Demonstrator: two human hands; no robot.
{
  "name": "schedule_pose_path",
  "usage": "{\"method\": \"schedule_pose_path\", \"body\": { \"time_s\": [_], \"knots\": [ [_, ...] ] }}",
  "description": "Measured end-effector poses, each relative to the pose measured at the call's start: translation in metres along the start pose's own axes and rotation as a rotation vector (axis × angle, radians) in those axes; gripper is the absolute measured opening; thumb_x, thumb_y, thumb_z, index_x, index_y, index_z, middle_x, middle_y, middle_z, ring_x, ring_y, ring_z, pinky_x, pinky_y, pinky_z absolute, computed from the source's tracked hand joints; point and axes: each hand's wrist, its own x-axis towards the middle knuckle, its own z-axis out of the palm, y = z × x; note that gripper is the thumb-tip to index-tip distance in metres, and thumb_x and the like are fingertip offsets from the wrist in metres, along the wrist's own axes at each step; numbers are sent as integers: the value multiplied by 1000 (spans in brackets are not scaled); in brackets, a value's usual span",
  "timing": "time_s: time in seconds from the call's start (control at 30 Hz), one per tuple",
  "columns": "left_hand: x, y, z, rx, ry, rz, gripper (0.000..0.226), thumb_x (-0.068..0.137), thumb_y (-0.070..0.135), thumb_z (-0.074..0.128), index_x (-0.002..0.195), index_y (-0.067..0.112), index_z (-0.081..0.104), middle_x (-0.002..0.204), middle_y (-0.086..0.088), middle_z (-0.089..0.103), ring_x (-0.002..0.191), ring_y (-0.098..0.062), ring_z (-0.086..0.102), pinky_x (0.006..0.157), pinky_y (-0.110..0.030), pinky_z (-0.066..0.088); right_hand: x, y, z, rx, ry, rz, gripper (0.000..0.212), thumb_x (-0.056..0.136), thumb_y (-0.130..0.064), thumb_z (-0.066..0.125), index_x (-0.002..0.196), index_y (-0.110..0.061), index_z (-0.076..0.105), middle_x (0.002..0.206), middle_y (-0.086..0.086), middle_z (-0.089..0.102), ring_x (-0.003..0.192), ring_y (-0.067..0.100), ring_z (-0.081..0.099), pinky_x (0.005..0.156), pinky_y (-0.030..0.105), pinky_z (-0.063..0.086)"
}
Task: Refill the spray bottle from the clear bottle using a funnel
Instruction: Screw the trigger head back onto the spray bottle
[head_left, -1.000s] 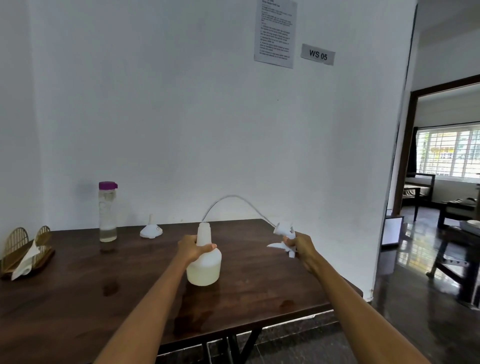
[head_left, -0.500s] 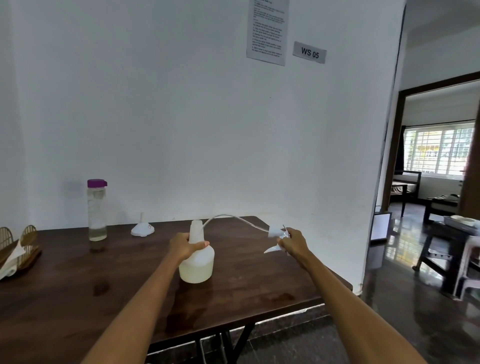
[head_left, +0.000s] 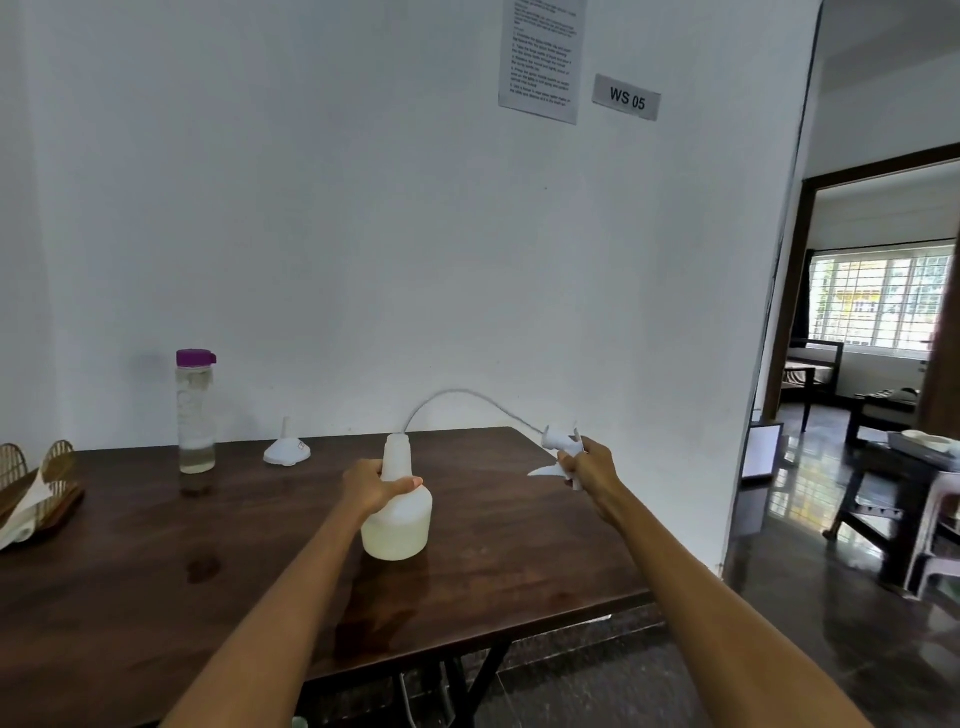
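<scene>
A white spray bottle (head_left: 397, 525) stands upright mid-table with its neck uncovered. My left hand (head_left: 371, 486) grips it just below the neck. My right hand (head_left: 589, 470) holds the white spray head (head_left: 558, 452) off to the right, above the table's right edge. The head's thin dip tube (head_left: 457, 397) arcs back to the bottle's mouth, its end still at the opening. A tall clear bottle (head_left: 196, 415) with a purple cap stands at the back left, with a little liquid at its bottom. A white funnel (head_left: 287, 449) rests upside down beside it.
The dark wooden table (head_left: 156, 571) has a wet spot at front left. A woven napkin holder (head_left: 36, 491) with white tissue sits at the left edge. A white wall rises behind the table. On the right, a doorway opens onto a room with furniture.
My right hand has lifted the spray head a little, so the tube arcs higher than half a second ago. The left hand keeps its grip on the bottle.
</scene>
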Motion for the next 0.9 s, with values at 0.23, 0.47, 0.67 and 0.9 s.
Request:
{"method": "schedule_pose_path", "body": {
  "time_s": [0.23, 0.47, 0.67, 0.9],
  "knots": [
    [-2, 0, -2, 7, -4, -2, 47, 79, 34, 72, 113, 2, 62, 119, -13, 61, 107, -27, 55, 77, -30, 40, -1, 5, 7, -242, -69, -128, 27, 79, -10, 52, 104, -6, 61, 90, 3, 61, 87, 22, 56, 71, 26, 41],
    [-2, -1, -1, 37, -2, 44, 30, 78, 34, 73, 89, 8, 63, 94, -6, 60, 96, -25, 57, 65, -25, 37, -2, -69, 58, -749, -57, -506, 49, 85, -9, 51, 134, -14, 44, 122, 12, 62, 112, 34, 58, 92, 40, 47],
    [6, -8, 2, 39, 13, 72, 43, 78, 33, 73, 107, 1, 65, 106, -11, 65, 93, -24, 58, 68, -25, 40, -10, -121, 120, -808, -294, -656, 46, 84, -2, 53, 130, -11, 53, 125, 10, 62, 115, 29, 56, 92, 35, 45],
    [6, -6, 2, 37, 9, 65, 60, 79, 36, 71, 126, 3, 54, 131, -13, 56, 116, -27, 55, 92, -31, 45, -6, -149, 151, -1022, -471, -505, 28, 77, -13, 67, 104, -5, 67, 94, 9, 65, 88, 24, 60, 69, 28, 40]
  ]
}}
